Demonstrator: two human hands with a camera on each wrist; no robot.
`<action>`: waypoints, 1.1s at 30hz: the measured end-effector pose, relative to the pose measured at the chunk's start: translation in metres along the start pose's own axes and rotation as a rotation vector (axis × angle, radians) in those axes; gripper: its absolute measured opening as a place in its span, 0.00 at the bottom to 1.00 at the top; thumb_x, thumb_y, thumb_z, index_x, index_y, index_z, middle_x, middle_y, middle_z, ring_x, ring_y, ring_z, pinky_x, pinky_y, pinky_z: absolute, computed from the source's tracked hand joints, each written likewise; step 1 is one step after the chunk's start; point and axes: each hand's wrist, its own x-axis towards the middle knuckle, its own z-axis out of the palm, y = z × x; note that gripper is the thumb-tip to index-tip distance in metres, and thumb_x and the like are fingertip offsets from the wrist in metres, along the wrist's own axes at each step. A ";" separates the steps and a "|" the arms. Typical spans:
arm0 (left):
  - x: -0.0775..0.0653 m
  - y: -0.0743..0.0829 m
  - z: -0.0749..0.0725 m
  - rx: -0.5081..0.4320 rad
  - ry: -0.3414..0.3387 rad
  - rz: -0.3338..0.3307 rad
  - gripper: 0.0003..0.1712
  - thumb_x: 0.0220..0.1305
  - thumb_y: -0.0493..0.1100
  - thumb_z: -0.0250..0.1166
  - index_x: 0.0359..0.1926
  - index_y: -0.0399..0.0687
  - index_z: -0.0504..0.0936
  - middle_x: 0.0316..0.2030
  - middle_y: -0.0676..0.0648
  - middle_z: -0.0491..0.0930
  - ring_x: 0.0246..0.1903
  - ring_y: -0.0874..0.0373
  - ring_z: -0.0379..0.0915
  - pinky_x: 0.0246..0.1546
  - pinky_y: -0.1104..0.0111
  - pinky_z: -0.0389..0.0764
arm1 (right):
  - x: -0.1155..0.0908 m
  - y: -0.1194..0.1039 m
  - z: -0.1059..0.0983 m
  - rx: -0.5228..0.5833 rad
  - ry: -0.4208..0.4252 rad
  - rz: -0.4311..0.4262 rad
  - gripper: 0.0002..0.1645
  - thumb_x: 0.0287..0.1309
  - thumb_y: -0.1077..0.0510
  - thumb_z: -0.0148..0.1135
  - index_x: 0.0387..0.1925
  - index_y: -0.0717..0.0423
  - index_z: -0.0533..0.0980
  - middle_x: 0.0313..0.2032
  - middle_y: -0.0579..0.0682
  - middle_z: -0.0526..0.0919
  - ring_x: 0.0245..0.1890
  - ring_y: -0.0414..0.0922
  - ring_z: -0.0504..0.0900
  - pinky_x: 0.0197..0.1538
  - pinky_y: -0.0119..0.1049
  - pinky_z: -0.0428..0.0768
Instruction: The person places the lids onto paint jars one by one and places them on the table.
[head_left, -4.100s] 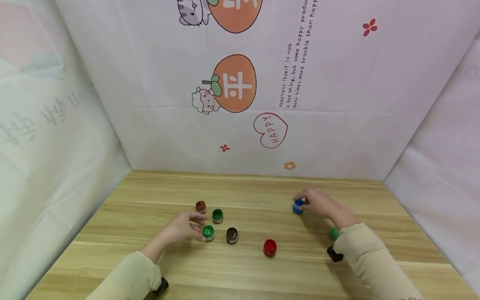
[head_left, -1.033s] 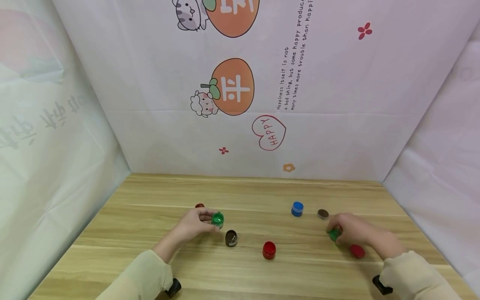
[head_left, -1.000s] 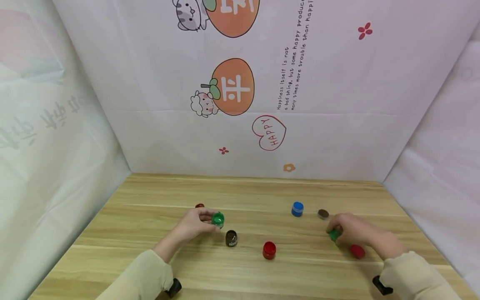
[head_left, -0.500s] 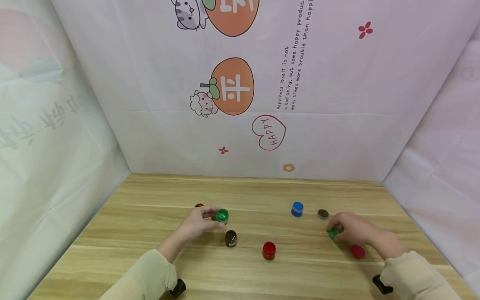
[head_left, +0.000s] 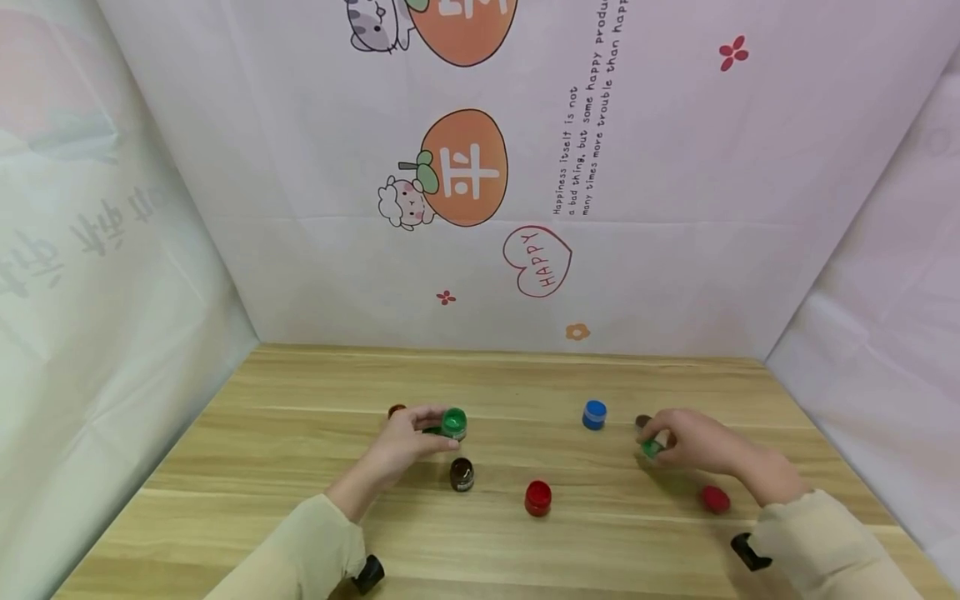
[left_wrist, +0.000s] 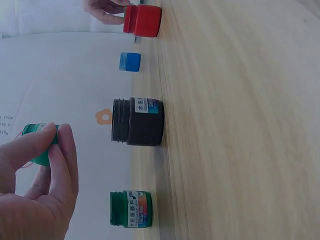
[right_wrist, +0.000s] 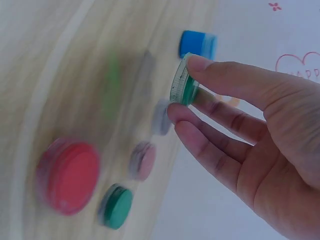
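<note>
My left hand (head_left: pixel 393 450) grips a small open jar of light green paint (head_left: pixel 453 423) between thumb and fingers, held above the table. My right hand (head_left: pixel 701 442) pinches a green jar lid (right_wrist: pixel 184 85) by its edges, lifted off the table and tilted on edge in the right wrist view. Below my left hand, a darker green paint jar (left_wrist: pixel 131 209) stands without a lid. An open dark brown paint jar (head_left: pixel 462 475) stands just in front of that hand. Mostly hidden behind my left fingers is a reddish-brown jar (head_left: pixel 397 410).
An open red paint jar (head_left: pixel 537 498) stands at the middle front. Farther back is a blue jar (head_left: pixel 595 415) with its lid on. Loose lids lie around my right hand: a red lid (right_wrist: pixel 72 177), a second green lid (right_wrist: pixel 117 207), a pinkish-brown lid (right_wrist: pixel 143 161) and a greyish-brown lid (head_left: pixel 643 422).
My right hand has left the blue jar, taken the green lid and raised it up and leftward. My left hand has picked up the light green jar and moved it rightward and up.
</note>
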 end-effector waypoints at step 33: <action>0.008 0.013 0.030 0.011 -0.003 -0.023 0.27 0.56 0.31 0.76 0.56 0.32 0.80 0.51 0.41 0.80 0.45 0.51 0.84 0.53 0.58 0.81 | 0.047 -0.093 -0.025 0.015 -0.026 -0.209 0.15 0.59 0.66 0.73 0.49 0.56 0.86 0.45 0.46 0.84 0.36 0.40 0.79 0.40 0.33 0.81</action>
